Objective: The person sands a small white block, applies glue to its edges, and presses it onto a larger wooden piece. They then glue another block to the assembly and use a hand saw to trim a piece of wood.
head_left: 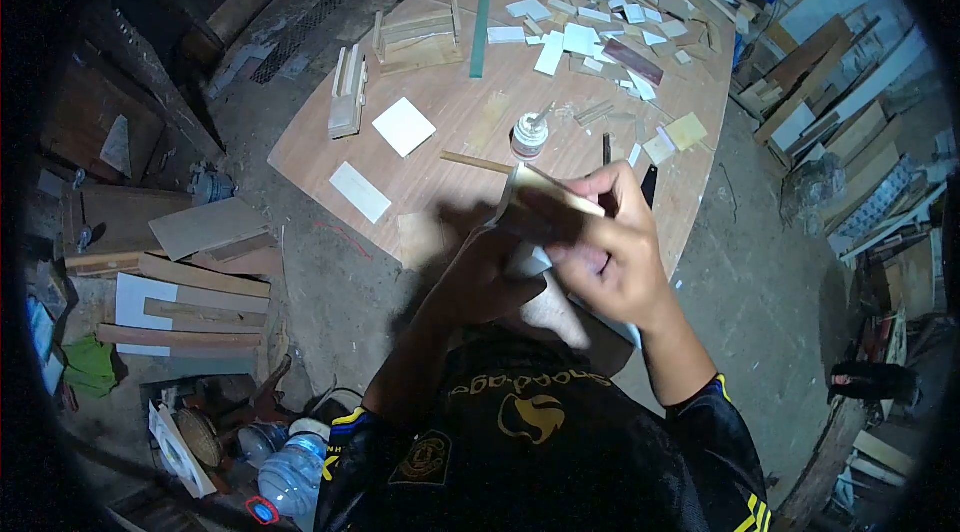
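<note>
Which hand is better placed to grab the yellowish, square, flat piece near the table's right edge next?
Probably the right hand: it is nearer the yellowish piece, on that side. The left hand is farther away and appears to hold a pale, straight-edged wooden piece.

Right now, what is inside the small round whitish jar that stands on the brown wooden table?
A thin greyish stick appears to poke out of the small round whitish jar. The stick's lower end is covered, and the contents deeper inside cannot be seen.
</note>
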Tool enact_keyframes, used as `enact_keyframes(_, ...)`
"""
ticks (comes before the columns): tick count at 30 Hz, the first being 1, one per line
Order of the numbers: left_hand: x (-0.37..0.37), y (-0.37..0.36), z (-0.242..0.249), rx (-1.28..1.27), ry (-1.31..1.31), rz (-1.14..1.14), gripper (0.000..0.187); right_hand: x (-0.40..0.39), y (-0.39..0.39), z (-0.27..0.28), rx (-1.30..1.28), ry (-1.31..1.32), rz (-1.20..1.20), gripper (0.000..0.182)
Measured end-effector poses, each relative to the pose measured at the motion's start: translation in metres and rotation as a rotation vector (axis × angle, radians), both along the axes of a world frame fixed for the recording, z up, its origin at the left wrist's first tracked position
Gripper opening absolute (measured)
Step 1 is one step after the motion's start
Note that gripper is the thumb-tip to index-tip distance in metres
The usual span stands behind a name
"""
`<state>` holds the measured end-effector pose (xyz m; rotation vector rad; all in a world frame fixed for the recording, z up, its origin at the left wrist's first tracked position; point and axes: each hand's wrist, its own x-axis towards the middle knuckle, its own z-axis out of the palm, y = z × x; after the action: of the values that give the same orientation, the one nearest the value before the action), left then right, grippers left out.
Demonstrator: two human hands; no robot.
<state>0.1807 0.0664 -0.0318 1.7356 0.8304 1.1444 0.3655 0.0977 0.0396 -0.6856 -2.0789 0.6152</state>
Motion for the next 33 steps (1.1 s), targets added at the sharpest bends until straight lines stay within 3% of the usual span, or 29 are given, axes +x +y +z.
enact_keyframes(2, 0.001, -0.009, -0.018, -0.297, -0.214, -0.011, 0.045, -0.002, -0.018, -0.001, -0.047, 0.044, 0.073, 0.021)
enact_keyframes(3, 0.003, -0.009, -0.018, -0.302, -0.213, -0.005, 0.045, -0.007, -0.024, 0.008, -0.031, -0.059, 0.02, 0.019)
enact_keyframes(5, 0.008, -0.004, -0.017, -0.041, -0.181, 0.082, 0.043, -0.004, -0.006, 0.005, 0.0, -0.056, 0.011, 0.02)
enact_keyframes(9, 0.007, -0.001, -0.01, 0.121, -0.192, 0.113, 0.035, -0.012, -0.01, 0.011, 0.034, -0.019, 0.007, 0.019)
enact_keyframes(12, 0.007, -0.016, -0.042, -0.031, -0.152, 0.105, 0.027, -0.011, -0.004, 0.007, 0.058, 0.046, 0.063, 0.017)
enact_keyframes(14, 0.007, -0.019, -0.03, -0.348, -0.179, -0.064, 0.023, 0.001, 0.016, -0.002, 0.088, -0.171, -0.276, 0.029)
enact_keyframes(15, 0.003, -0.028, 0.012, -0.554, -0.327, -0.107, 0.018, 0.011, 0.02, -0.005, -0.042, -0.004, -0.325, 0.033)
enact_keyframes(16, 0.0, -0.024, 0.012, -0.549, -0.331, -0.094, 0.018, 0.013, 0.021, -0.003, -0.183, 0.157, -0.356, 0.038)
enact_keyframes(18, -0.002, -0.018, 0.01, -0.679, -0.658, -0.396, 0.015, 0.013, 0.0, 0.016, -0.127, 0.305, -0.383, 0.039)
enact_keyframes(19, 0.005, -0.019, 0.014, -0.51, -0.604, -0.325, 0.03, 0.01, -0.01, 0.018, -0.034, 0.342, -0.35, 0.04)
enact_keyframes(20, 0.008, -0.018, 0.014, -0.504, -0.595, -0.33, 0.03, 0.006, -0.018, 0.019, -0.026, 0.35, -0.352, 0.04)
enact_keyframes(22, 0.015, -0.021, 0.01, -0.771, -0.877, -0.308, 0.058, -0.004, -0.033, 0.021, 0.144, 0.225, -0.273, 0.034)
enact_keyframes(24, 0.02, -0.025, 0.013, -0.777, -0.814, -0.226, 0.062, -0.012, -0.028, 0.001, 0.256, 0.084, -0.118, 0.029)
enact_keyframes(25, 0.022, -0.026, 0.016, -0.771, -0.755, -0.132, 0.068, -0.017, -0.033, 0.0, 0.219, -0.167, -0.225, 0.026)
enact_keyframes(26, 0.023, -0.026, 0.017, -0.763, -0.696, -0.037, 0.074, -0.022, -0.026, -0.004, 0.249, -0.095, -0.246, 0.029)
enact_keyframes(27, 0.021, -0.026, 0.011, -0.766, -0.696, -0.045, 0.074, -0.021, -0.016, -0.007, 0.214, -0.088, -0.325, 0.033)
enact_keyframes(29, 0.011, -0.02, -0.006, -0.719, -0.778, -0.319, 0.073, -0.018, -0.005, -0.001, 0.174, -0.136, -0.478, 0.044)
enact_keyframes(33, 0.017, -0.022, 0.007, -0.688, -0.705, -0.066, 0.071, -0.025, -0.024, -0.004, 0.284, 0.008, -0.257, 0.04)
